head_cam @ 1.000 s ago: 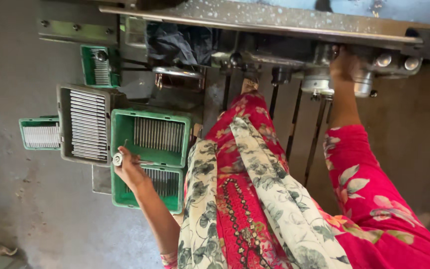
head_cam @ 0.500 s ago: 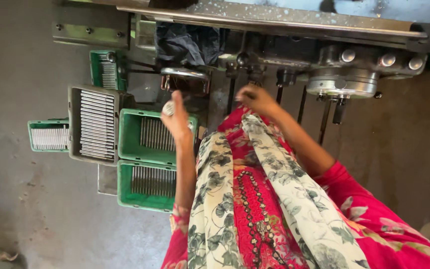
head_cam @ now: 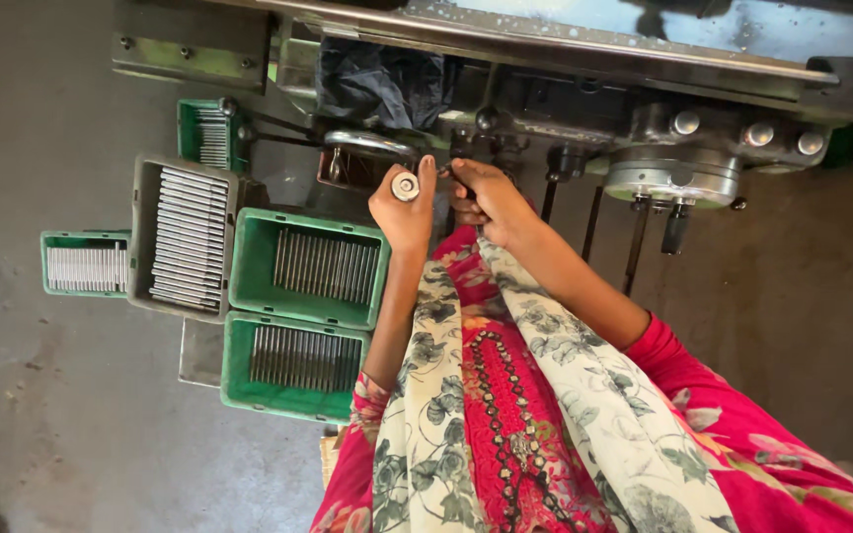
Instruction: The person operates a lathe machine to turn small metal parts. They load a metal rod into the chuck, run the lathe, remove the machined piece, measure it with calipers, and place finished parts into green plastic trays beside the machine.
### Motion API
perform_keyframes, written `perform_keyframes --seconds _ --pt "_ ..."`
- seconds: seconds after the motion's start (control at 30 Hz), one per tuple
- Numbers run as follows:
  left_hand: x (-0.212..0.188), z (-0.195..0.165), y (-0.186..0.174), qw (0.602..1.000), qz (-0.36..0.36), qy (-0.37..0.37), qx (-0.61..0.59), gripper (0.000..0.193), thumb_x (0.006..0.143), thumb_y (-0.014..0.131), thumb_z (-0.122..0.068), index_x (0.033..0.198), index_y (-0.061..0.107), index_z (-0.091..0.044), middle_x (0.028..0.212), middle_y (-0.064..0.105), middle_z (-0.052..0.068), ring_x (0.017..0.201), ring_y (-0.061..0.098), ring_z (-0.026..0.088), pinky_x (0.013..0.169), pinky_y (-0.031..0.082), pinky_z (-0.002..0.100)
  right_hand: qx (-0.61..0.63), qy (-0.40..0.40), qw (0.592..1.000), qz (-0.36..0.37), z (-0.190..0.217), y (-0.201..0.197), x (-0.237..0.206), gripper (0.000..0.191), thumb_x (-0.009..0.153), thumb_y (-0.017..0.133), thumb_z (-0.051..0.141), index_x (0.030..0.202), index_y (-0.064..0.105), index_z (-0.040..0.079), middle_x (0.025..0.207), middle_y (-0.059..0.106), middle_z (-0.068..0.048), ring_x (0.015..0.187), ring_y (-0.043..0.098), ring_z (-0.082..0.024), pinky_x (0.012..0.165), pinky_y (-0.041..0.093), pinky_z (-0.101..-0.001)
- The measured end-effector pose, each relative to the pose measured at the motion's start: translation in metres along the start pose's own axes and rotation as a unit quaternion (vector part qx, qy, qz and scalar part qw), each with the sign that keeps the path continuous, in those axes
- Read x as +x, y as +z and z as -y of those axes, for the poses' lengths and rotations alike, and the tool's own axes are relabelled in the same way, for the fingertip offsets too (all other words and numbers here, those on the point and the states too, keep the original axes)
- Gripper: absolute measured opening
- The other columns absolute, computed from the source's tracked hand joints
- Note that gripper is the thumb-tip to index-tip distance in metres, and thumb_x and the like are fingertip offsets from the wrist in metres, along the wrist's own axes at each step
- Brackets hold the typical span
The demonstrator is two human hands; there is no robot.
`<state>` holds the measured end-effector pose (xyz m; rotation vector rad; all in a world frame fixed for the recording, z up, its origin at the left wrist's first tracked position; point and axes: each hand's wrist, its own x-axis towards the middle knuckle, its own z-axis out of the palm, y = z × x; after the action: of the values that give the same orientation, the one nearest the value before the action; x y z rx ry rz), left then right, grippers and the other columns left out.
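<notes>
Head view: left hand (head_cam: 403, 205) raised in front of the grey metal machine (head_cam: 584, 109), fingers curled round a small round silver metal part (head_cam: 406, 186), its flat face toward the camera. Right hand (head_cam: 486, 192) just right of it, nearly touching, fingers closed on something dark and thin at the machine's front edge; can't tell what it is. Both hands sit just below the machine's curved chrome handle (head_cam: 372, 144).

Left of the machine's base, on the floor: two green plastic crates (head_cam: 308, 266), one stacked in front of the other, each holding a row of thin metal rods. Further left, a grey tray (head_cam: 185, 237) of the same rods, then a small green crate (head_cam: 83, 263). Another small green crate (head_cam: 209, 133) sits tight against the machine frame. Dark crumpled cloth (head_cam: 377, 84) stuffed under the machine top.
</notes>
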<state>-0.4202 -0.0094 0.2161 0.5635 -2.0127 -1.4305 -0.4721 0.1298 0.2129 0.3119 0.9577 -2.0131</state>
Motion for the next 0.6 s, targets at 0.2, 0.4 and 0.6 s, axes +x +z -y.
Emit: perform_keyframes --seconds 0.2,0.4,0.6 --pt "-0.002 -0.015 -0.006 0.997 -0.008 0.049 0.059 0.041 0.090 0.083 -0.022 0.068 0.053 -0.004 0.058 0.045 0.011 0.051 0.038 0.022 0.049 0.039 0.034 -0.018 0.023 0.999 0.016 0.000 -0.010 0.005 0.024 0.110 0.049 0.025 0.104 0.058 0.003 0.071 0.051 0.001 0.048 0.034 -0.004 0.040 0.025 -0.0220" --pt "0.005 -0.034 -0.023 0.950 0.041 0.274 0.143 0.041 0.083 0.085 -0.021 0.065 0.050 -0.009 0.062 0.051 0.008 0.060 0.053 0.030 0.058 0.039 0.042 -0.189 0.107 0.971 0.097 0.039 -0.030 -0.005 0.026 0.107 0.050 0.028 0.104 0.059 0.004 0.072 0.057 -0.001 0.044 0.032 -0.002 0.035 0.022 -0.0198" --pt "0.009 -0.045 -0.026 0.941 0.042 0.312 0.123 0.041 0.080 0.081 -0.014 0.060 0.046 -0.011 0.060 0.048 0.008 0.058 0.052 0.029 0.059 0.037 0.043 -0.303 -0.036 0.952 0.034 0.010 -0.032 0.007 0.031 0.111 0.057 0.034 0.105 0.071 0.008 0.085 0.068 0.002 0.065 0.052 0.003 0.057 0.040 -0.0168"
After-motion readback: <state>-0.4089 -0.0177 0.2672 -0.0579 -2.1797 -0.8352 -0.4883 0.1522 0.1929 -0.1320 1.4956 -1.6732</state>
